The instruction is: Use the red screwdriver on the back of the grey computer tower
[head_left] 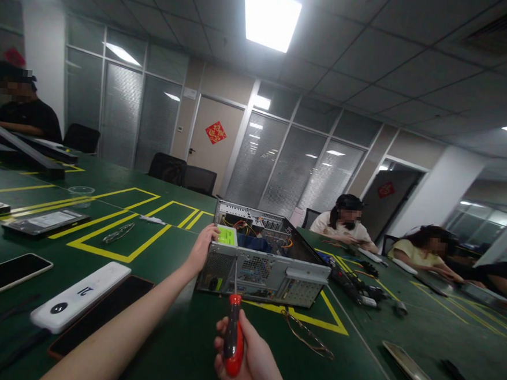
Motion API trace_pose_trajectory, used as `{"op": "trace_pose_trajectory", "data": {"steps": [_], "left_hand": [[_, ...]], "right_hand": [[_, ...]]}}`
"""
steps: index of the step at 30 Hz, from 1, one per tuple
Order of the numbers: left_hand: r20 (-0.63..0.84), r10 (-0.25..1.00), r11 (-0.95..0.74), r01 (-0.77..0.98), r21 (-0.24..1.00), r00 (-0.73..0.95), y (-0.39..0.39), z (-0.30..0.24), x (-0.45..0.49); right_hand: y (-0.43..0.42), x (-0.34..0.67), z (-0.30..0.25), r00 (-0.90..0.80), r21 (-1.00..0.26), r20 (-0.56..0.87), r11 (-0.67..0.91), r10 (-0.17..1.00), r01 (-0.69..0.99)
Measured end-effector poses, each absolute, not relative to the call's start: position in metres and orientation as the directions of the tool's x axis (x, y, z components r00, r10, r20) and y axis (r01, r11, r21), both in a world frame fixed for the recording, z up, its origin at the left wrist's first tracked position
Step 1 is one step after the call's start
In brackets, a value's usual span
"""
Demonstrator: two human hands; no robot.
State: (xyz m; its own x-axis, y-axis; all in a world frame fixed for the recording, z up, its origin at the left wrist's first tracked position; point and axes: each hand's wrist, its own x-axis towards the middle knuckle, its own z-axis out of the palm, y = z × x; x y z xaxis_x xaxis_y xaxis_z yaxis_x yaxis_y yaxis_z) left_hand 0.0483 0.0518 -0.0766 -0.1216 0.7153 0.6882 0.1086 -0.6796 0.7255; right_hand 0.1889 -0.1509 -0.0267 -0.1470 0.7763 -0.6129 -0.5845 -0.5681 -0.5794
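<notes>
An opened computer case (295, 272) lies on the green table in front of me, its rear panel toward me. Inside are a power supply with a bright green label (227, 235) and coloured cables (287, 243). My left hand (201, 250) is closed over the case's left corner beside that label; part of the fingers is hidden. My right hand (253, 352) grips a red and black screwdriver (234, 336) by its handle. The shaft points up and away, its tip at the rear panel near the power supply's edge. Whether it sits in a screw I cannot tell.
At left lie a hard drive (46, 222), a white numbered device (81, 295), phones (6, 277) and a clear plastic lid (81, 191). Eyeglasses (308, 334) rest before the case. Dark cables (360, 284) and another phone (416, 375) are at right. Several people sit around.
</notes>
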Motion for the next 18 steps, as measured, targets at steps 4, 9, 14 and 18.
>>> {"op": "trace_pose_trajectory", "data": {"steps": [4,9,14,18], "left_hand": [[0.668,0.733,-0.659,0.106,0.744,-0.128,0.052,-0.077,0.049],[0.681,0.722,-0.671,0.115,0.732,-0.125,0.052,-0.077,0.049],[0.693,0.712,-0.682,0.122,0.721,-0.113,0.051,-0.076,0.048],[0.693,0.712,-0.682,0.122,0.721,-0.117,0.050,-0.076,0.049]], "right_hand": [[-0.147,0.192,-0.033,-0.199,-0.553,-0.588,-0.570,0.784,-0.608],[-0.144,0.196,-0.039,-0.279,-0.456,-0.539,-0.554,0.795,-0.697],[-0.147,0.191,-0.032,-0.151,-0.481,-0.600,-0.505,0.786,-0.717],[-0.147,0.189,-0.032,-0.122,-0.510,-0.618,-0.514,0.777,-0.690]]}}
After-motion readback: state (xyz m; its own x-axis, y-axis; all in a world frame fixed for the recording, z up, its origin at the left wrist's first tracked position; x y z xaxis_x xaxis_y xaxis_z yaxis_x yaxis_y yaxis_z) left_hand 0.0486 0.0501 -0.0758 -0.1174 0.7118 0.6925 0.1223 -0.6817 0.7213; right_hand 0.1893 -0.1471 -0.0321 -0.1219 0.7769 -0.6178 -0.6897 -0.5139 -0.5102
